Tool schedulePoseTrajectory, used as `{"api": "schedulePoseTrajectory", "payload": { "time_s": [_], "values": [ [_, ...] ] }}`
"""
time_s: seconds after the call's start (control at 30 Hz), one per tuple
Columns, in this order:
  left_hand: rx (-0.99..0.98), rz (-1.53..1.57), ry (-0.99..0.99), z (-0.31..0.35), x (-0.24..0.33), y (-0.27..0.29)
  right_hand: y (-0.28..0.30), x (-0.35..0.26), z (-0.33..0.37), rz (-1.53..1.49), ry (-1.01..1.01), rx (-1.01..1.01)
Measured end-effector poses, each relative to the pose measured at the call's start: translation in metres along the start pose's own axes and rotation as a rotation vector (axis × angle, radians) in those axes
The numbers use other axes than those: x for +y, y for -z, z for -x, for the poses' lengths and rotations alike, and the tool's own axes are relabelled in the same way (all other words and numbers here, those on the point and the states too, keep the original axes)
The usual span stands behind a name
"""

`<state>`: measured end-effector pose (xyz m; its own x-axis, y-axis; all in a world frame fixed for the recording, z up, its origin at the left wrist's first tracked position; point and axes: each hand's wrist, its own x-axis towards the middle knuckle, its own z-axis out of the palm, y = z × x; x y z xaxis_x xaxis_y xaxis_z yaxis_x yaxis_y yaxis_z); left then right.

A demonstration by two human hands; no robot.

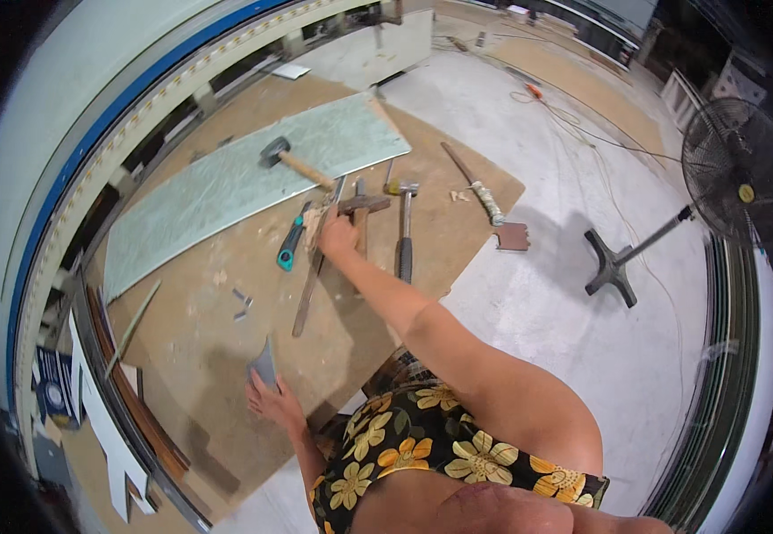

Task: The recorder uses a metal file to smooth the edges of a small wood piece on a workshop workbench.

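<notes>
My left hand (277, 405) is low over the board, its thumb and fingers around a grey-blue triangular piece (264, 363). My right hand (339, 237) reaches in among the tools, fingers bent down; what they grip is hidden. A long narrow bar (306, 298) runs out from beneath it. Close beside this hand lie a hammer with a rusty brown head (367, 204) and a teal utility knife (290, 245). Farther right is a metal hammer with a black grip (405, 256). A black-headed mallet (274, 152) with a wooden handle lies beyond, across a pale green panel (217, 200).
A stick with a wrapped end (486, 201) and a reddish-brown flat piece (512, 236) lie at the board's right edge. A standing fan (738, 169) is at right, with cords (573, 116) on the floor. Leaning strips (142, 400) and a white cut-out (101, 418) are at left.
</notes>
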<state>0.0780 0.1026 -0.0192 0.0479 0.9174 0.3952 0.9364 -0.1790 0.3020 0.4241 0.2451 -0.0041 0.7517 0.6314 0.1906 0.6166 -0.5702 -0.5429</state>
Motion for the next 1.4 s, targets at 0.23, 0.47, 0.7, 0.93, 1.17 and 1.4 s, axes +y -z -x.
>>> {"api": "schedulePoseTrajectory", "payload": {
  "time_s": [0.23, 0.47, 0.7, 0.93, 1.17, 1.4],
  "values": [
    [-0.035, -0.031, 0.053, -0.003, 0.002, -0.005, 0.001, 0.002, -0.008, -0.075, -0.017, 0.109],
    [-0.056, -0.022, 0.094, -0.003, 0.005, 0.003, 0.014, -0.008, -0.003, -0.153, -0.029, 0.057],
    [-0.045, -0.050, 0.073, -0.005, 0.005, -0.002, 0.033, 0.001, -0.010, -0.398, -0.208, -0.126],
    [-0.025, -0.067, 0.057, -0.004, -0.002, -0.010, 0.045, 0.029, -0.006, -0.950, -0.260, -0.267],
    [-0.048, -0.160, 0.163, -0.006, 0.011, -0.002, 0.092, 0.008, 0.018, -1.109, -0.147, -0.303],
    [0.103, 0.361, -0.078, -0.041, 0.068, 0.021, 0.084, -0.015, 0.047, -1.261, 0.056, -0.441]
  ]
}}
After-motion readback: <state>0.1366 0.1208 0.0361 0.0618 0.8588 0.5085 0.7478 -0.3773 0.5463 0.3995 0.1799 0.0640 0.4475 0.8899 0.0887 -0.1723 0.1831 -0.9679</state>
